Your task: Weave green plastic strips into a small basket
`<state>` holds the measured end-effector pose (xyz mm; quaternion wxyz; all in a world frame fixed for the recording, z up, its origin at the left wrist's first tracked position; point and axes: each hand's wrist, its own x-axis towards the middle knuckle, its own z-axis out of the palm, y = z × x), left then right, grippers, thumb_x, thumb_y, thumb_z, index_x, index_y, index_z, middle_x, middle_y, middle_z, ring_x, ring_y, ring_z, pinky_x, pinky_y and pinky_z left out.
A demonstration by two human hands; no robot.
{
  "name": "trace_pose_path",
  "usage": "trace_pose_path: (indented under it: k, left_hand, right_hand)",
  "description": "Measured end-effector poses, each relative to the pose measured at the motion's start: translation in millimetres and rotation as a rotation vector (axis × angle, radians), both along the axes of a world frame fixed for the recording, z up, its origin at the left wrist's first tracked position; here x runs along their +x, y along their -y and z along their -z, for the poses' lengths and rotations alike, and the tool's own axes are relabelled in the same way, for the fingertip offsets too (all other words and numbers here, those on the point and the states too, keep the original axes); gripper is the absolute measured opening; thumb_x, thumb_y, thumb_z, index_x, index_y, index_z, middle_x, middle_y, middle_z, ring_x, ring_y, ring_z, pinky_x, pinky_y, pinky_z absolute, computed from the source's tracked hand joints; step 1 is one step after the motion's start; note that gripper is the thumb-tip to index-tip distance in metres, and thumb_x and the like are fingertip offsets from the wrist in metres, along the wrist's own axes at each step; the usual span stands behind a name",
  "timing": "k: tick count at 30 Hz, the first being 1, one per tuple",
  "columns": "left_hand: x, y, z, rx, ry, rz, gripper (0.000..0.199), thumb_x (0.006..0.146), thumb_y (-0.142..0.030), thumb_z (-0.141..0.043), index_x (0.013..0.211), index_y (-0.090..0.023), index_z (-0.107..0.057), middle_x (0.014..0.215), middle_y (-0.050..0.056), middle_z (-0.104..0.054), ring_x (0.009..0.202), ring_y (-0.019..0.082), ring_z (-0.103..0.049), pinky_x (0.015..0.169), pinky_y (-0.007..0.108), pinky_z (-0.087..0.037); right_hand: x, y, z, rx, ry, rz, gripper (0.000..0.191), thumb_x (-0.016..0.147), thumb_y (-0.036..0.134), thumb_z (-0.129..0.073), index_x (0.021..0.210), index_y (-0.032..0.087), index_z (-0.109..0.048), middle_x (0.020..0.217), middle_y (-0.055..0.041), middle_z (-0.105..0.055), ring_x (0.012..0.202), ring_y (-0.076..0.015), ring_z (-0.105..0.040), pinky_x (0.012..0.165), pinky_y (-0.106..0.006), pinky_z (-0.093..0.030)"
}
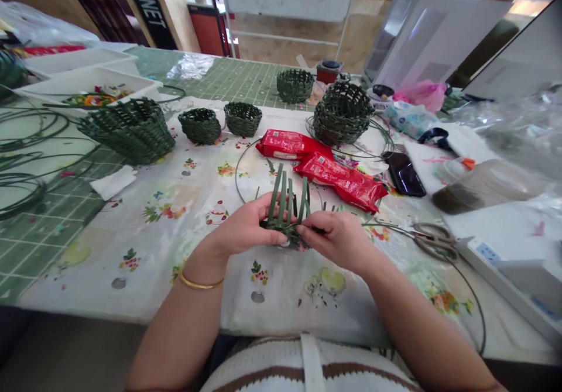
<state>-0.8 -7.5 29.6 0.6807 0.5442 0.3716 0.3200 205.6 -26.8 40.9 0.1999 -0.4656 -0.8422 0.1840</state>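
A small, partly woven green basket [283,226] is between my hands, low over the floral tablecloth. Its flat upright strips [281,196] stick up above a short woven wall. My left hand [252,222] grips the basket's left side, thumb along the front and fingers behind the strips. On the right, my right hand [331,234] pinches at the woven edge, thumb and forefinger closed on a thin green strand. The strand's pinched part is mostly hidden by my fingers. A long thin strand [476,304] curves down at the right, past the scissors.
Red packets [338,181] lie just beyond my hands. Scissors [432,241] and a phone [404,174] are at the right, near a plastic container [478,186]. Finished-looking green baskets [132,131] stand farther back. Coiled strands [21,193] lie left; white trays [88,85] sit behind.
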Motion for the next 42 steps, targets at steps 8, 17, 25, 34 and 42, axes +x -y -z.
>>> trace_pose_path:
  k: [8, 17, 25, 34, 42]
  left_hand:
    - [14.3, 2.0, 8.1, 0.016, 0.128, -0.35, 0.072, 0.059, -0.015, -0.079, 0.125, -0.016, -0.05, 0.078, 0.002, -0.071, 0.073, 0.015, -0.067, 0.068, 0.025, -0.052]
    - [0.0, -6.5, 16.3, 0.372, 0.151, -0.282, 0.088, 0.066, -0.024, -0.077, 0.14, -0.022, -0.03, 0.09, 0.005, -0.071, 0.098, 0.023, -0.064, 0.085, 0.036, -0.052]
    - [4.1, -8.9, 26.1, 1.219, -0.428, -0.214, 0.043, 0.08, -0.022, -0.063, 0.122, -0.024, -0.057, 0.097, 0.005, -0.066, 0.097, 0.02, -0.06, 0.098, 0.043, -0.045]
    - [-2.6, 4.6, 16.5, 0.905, -0.35, -0.441, 0.039, 0.071, -0.029, -0.072, 0.106, -0.019, -0.058, 0.097, 0.007, -0.063, 0.088, 0.018, -0.062, 0.08, 0.029, -0.052]
    - [6.0, 2.8, 23.8, 0.995, -0.273, -0.377, 0.037, 0.078, -0.022, -0.066, 0.112, -0.019, -0.054, 0.108, 0.011, -0.059, 0.108, 0.023, -0.054, 0.093, 0.036, -0.047]
  right_hand:
    - [3.8, 6.7, 1.3, 0.262, 0.104, -0.016, 0.038, 0.087, 0.047, -0.05, 0.099, 0.014, -0.065, 0.073, -0.0037, -0.062, 0.061, -0.0131, -0.053, 0.053, -0.026, -0.028]
    - [0.7, -1.4, 28.7, 0.499, 0.118, 0.107, 0.048, 0.085, 0.054, -0.051, 0.107, 0.014, -0.065, 0.069, -0.003, -0.062, 0.052, -0.012, -0.051, 0.046, -0.026, -0.023]
    - [12.1, -13.5, 20.5, 0.398, -0.045, 0.131, 0.028, 0.092, 0.035, -0.047, 0.089, 0.017, -0.068, 0.067, -0.0025, -0.063, 0.059, -0.0104, -0.057, 0.052, -0.021, -0.036]
    - [5.0, -5.9, 28.1, 0.607, 0.012, 0.115, 0.062, 0.077, 0.062, -0.056, 0.108, 0.008, -0.061, 0.07, -0.0057, -0.061, 0.051, -0.0125, -0.053, 0.045, -0.025, -0.033]
    - [9.9, -9.7, 28.0, 0.649, -0.094, 0.095, 0.043, 0.084, 0.053, -0.054, 0.096, 0.013, -0.064, 0.058, 0.0009, -0.055, 0.044, -0.0071, -0.04, 0.044, -0.022, -0.026]
